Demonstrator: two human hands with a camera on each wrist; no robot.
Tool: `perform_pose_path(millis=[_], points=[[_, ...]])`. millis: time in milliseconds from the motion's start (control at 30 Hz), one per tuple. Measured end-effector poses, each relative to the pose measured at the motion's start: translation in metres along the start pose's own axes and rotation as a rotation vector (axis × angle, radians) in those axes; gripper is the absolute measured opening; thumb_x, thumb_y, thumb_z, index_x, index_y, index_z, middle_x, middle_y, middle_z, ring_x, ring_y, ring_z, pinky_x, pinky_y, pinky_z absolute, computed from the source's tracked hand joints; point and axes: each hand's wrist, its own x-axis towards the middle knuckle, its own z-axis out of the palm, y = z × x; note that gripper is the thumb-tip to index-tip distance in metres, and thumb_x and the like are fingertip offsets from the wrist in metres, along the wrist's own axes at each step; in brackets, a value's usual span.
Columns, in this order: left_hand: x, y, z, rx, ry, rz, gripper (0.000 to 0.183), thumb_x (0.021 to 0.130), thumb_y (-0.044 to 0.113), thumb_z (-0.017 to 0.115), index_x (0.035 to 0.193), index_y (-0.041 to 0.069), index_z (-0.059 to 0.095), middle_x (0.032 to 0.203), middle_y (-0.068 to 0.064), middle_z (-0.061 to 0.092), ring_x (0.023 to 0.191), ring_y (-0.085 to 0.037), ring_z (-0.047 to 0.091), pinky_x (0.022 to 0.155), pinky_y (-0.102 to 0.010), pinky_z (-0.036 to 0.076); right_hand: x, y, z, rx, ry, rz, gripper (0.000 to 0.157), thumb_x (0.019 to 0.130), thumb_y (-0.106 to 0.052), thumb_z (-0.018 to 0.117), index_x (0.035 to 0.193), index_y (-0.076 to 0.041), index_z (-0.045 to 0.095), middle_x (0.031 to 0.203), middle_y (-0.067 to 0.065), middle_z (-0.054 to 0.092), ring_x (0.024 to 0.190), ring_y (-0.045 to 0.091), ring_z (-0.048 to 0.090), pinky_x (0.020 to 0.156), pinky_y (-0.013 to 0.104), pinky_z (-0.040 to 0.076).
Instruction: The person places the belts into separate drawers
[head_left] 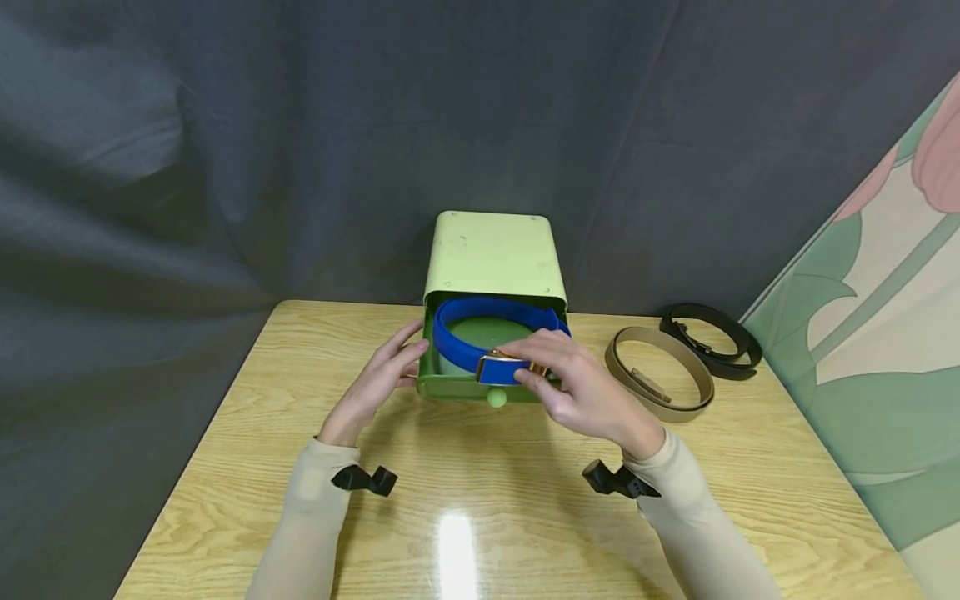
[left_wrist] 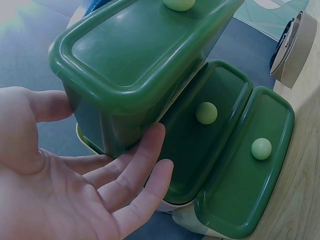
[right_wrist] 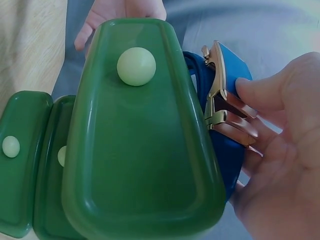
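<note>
A coiled, bright-blue belt (head_left: 452, 346) with a shiny gold-toned buckle (right_wrist: 231, 129) is held at the pulled-out top drawer (head_left: 452, 387) of a green cabinet (head_left: 495, 250), its loop over the interior. Its buckle end is pinched by the right hand (head_left: 581, 383); the drawer's left side is flanked by the left hand (head_left: 378, 375), fingers apart.

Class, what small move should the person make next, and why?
Probably lower the gold buckle of the blue belt into the open green drawer: the right hand pinches that end at the drawer's front, while the belt's loop sits over the opening.
</note>
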Motion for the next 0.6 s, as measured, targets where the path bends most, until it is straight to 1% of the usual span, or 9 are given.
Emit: perform_pose_path(millis=[133,200,400,600], points=[[-0.0001,0.0,0.0002,-0.007,-0.004,0.002,0.068,0.115,0.038,0.044,0.173,0.016,0.017,0.155,-0.025,0.054,0.122,-0.035,0.068,0.111,-0.048,0.049,0.0012,0.0028,0.0005,0.014,0.006,0.005,0.034,0.098,0.001,0.07,0.132,-0.006,0.075,0.125,0.005,0.078,0.109,0.02,0.068,0.091,0.04,0.052],[0.0,0.0002,0.0003,-0.008,-0.004,0.004,0.067,0.115,0.038,0.044,0.173,0.016,0.017,0.154,-0.025,0.055,0.121,-0.033,0.068,0.111,-0.047,0.05,0.0012,0.0038,0.0003,0.022,0.003,0.016,0.034,0.099,0.001,0.07,0.132,-0.005,0.074,0.125,0.006,0.078,0.109,0.02,0.068,0.091,0.04,0.052],[-0.0008,0.0002,0.0002,-0.004,0.003,0.002,0.067,0.115,0.038,0.044,0.173,0.016,0.017,0.155,-0.025,0.054,0.121,-0.033,0.069,0.111,-0.048,0.049,0.0014,0.0066,0.0,0.043,-0.015,0.054,0.034,0.1,-0.001,0.069,0.134,-0.007,0.074,0.127,0.005,0.077,0.112,0.02,0.067,0.092,0.04,0.052],[-0.001,-0.0001,0.001,-0.001,0.008,0.0,0.066,0.115,0.039,0.044,0.172,0.018,0.019,0.154,-0.024,0.056,0.119,-0.028,0.07,0.109,-0.043,0.051,0.003,0.009,0.0003,0.039,-0.021,0.07,0.034,0.101,-0.002,0.069,0.134,-0.008,0.074,0.126,0.004,0.078,0.11,0.019,0.067,0.09,0.039,0.051]])
